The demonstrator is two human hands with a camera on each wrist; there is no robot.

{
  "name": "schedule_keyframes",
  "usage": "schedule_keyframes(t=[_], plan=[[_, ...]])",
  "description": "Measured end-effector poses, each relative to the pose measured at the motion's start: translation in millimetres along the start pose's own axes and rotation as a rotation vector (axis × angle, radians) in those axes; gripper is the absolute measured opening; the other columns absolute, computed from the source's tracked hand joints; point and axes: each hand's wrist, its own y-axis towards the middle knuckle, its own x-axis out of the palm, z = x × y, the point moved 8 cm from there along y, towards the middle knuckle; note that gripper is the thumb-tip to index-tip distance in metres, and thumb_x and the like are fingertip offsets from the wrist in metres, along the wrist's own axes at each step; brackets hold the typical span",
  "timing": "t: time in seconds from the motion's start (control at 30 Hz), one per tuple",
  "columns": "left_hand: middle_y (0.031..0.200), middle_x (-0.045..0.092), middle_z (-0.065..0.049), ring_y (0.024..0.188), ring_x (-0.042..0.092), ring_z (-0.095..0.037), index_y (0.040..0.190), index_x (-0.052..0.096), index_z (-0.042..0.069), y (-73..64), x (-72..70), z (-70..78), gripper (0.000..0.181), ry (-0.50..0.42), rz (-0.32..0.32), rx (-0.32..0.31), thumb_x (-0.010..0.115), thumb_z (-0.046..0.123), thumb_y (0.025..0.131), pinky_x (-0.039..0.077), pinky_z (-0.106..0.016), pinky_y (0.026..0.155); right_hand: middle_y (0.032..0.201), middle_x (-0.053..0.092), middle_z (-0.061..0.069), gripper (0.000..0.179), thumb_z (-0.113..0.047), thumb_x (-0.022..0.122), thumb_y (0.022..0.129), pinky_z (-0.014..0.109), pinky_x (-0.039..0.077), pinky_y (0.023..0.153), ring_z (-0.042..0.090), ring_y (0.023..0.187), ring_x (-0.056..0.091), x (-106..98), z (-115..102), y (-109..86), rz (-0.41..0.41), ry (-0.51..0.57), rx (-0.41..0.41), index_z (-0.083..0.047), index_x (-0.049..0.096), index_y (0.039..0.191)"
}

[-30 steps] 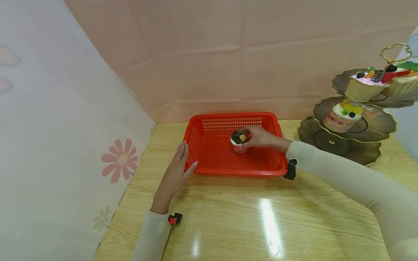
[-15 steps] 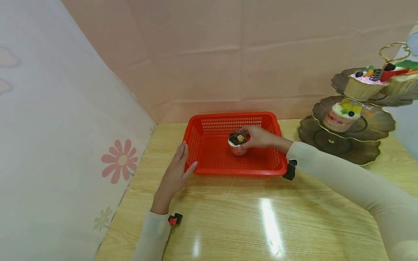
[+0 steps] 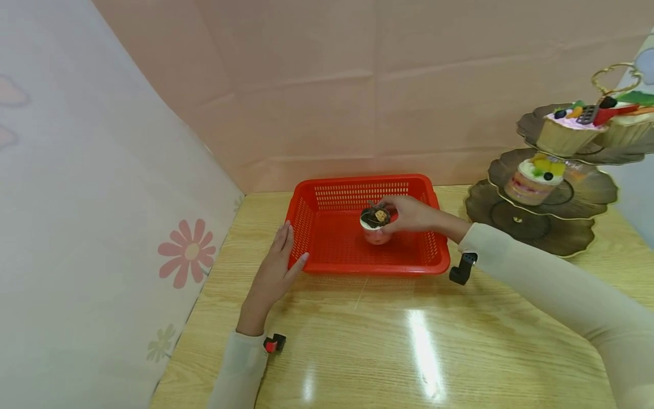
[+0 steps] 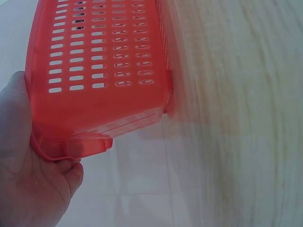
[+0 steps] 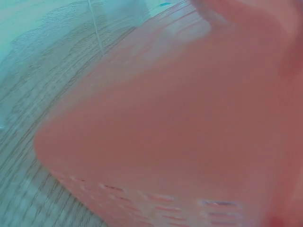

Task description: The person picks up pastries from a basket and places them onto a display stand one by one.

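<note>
A red plastic basket (image 3: 373, 270) with slotted walls stands on the wooden table. Inside it, right of the middle, is a small dessert cup (image 3: 375, 234) with white cream, a dark chocolate-like topping and a nut-like piece. My right hand (image 3: 411, 215) pinches this cup from its right side; whether the cup touches the basket floor I cannot tell. At the basket's front left corner, my left hand (image 3: 271, 278) holds the rim. In the left wrist view, the thumb lies on the rim and fingertips (image 4: 73, 176) curl beneath it. The right wrist view shows only a blurred basket wall (image 5: 142, 142).
A brown tiered stand (image 3: 528, 227) with scalloped plates rises at the right. Its middle plate bears a fruit-topped dessert cup (image 3: 531, 184), its upper plate cupcakes (image 3: 569, 136). A pink cloth (image 3: 306, 102) hangs behind, and a pale flowered panel (image 3: 117, 227) borders the left.
The right hand and the dessert cup shifted slightly left, then back right, staying inside the basket. The right forearm has swung a little to the right. The left hand stays on the rim.
</note>
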Motion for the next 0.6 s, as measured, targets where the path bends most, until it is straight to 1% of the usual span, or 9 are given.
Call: schedule_keyframes(t=[0.17,0.23,0.43,0.6], plan=[[0.171,0.007,-0.009,0.156,0.010,-0.030,0.161,0.014,0.001,-0.2,-1.4,0.9,0.081,0.006,0.012,0.007,0.040,0.055,0.106,0.023,-0.049,0.121,0.122,0.068,0.012,0.059,-0.020,0.086,0.080,0.054,0.047,0.102,0.029,0.118,0.062,-5.1,-5.3,-8.6,0.002,0.001,-0.007,-0.001,0.059,0.129],[0.171,0.007,-0.009,0.156,0.010,-0.030,0.161,0.014,0.001,0.0,-1.9,1.3,0.081,0.005,0.013,0.009,0.040,0.055,0.106,0.023,-0.049,0.121,0.122,0.069,0.011,0.059,-0.021,0.086,0.080,0.053,0.049,0.100,0.029,0.117,0.062,-7.2,-8.4,-12.6,0.005,0.012,-0.014,-0.002,0.059,0.129],[0.171,0.007,-0.009,0.156,0.007,-0.027,0.161,0.014,0.001,0.2,-1.6,0.5,0.080,0.004,0.009,0.005,0.043,0.051,0.107,0.022,-0.049,0.122,0.122,0.067,0.011,0.062,-0.027,0.088,0.080,0.048,0.053,0.096,0.028,0.116,0.062,-14.1,-13.3,-23.3,0.037,0.041,-0.019,-0.003,0.059,0.129],[0.171,0.006,-0.009,0.156,0.007,-0.026,0.160,0.014,0.000,0.8,-1.4,-0.2,0.079,0.007,0.004,0.002,0.045,0.048,0.107,0.022,-0.049,0.121,0.125,0.065,0.012,0.067,-0.029,0.087,0.081,0.042,0.055,0.092,0.029,0.115,0.061,-19.8,-12.8,-32.7,0.058,0.051,-0.012,-0.003,0.057,0.134]])
